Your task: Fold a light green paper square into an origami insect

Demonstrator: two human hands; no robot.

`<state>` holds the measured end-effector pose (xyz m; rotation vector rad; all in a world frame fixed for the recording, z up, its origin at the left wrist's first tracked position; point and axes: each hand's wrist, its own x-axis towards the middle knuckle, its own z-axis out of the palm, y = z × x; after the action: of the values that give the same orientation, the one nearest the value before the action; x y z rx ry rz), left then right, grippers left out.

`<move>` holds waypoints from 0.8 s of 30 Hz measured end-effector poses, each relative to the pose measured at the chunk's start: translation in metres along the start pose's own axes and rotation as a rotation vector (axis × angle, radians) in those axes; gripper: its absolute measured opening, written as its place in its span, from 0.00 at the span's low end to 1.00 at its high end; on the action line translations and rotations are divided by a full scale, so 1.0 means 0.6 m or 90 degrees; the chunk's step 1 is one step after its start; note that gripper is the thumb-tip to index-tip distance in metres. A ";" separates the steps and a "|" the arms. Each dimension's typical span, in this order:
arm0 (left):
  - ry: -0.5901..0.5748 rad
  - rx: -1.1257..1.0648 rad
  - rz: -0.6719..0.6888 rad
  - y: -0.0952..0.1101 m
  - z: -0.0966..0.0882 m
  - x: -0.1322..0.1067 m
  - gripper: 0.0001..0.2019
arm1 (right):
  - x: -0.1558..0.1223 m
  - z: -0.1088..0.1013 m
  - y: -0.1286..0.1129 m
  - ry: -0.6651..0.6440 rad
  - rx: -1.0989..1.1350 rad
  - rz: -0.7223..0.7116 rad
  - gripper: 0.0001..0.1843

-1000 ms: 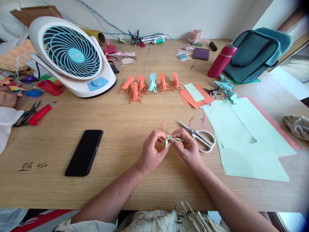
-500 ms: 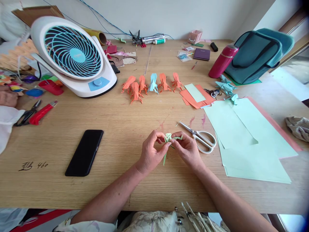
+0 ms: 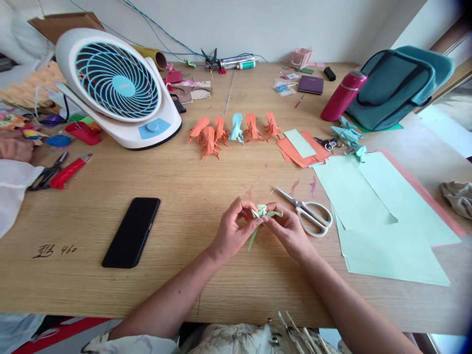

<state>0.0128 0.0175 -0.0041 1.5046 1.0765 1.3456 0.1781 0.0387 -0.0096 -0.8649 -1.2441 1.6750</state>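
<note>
Both my hands pinch a small pale-green folded paper figure (image 3: 262, 214) just above the wooden table (image 3: 184, 187), near its front middle. My left hand (image 3: 232, 233) grips its left side between thumb and fingers. My right hand (image 3: 289, 231) holds the right side, fingers closed on a fold. A thin green paper point hangs down between my hands. White-handled scissors (image 3: 309, 212) lie just right of my right hand. Pale-green paper sheets (image 3: 376, 216) spread further right.
A black phone (image 3: 132, 232) lies to the left. A row of orange and blue paper figures (image 3: 232, 129) stands mid-table. A white fan (image 3: 118, 88), a red bottle (image 3: 342, 95) and a teal bag (image 3: 398, 83) sit at the back. Another person's hand (image 3: 14, 147) is at far left, beside a red knife (image 3: 68, 170).
A thin green paper point has come down between my hands since a second ago. My hands stay in place on the figure; the view has shifted slightly.
</note>
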 end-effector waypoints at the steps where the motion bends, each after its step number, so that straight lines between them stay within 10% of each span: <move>1: -0.005 -0.001 0.001 -0.001 0.000 0.000 0.08 | 0.000 0.000 -0.002 -0.006 -0.005 -0.001 0.17; 24: -0.034 0.101 0.117 0.000 -0.017 0.012 0.06 | -0.002 -0.004 0.001 0.062 -0.077 -0.016 0.19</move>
<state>0.0033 0.0249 -0.0009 1.7837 1.0524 1.3609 0.1807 0.0383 -0.0110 -0.9871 -1.2948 1.5320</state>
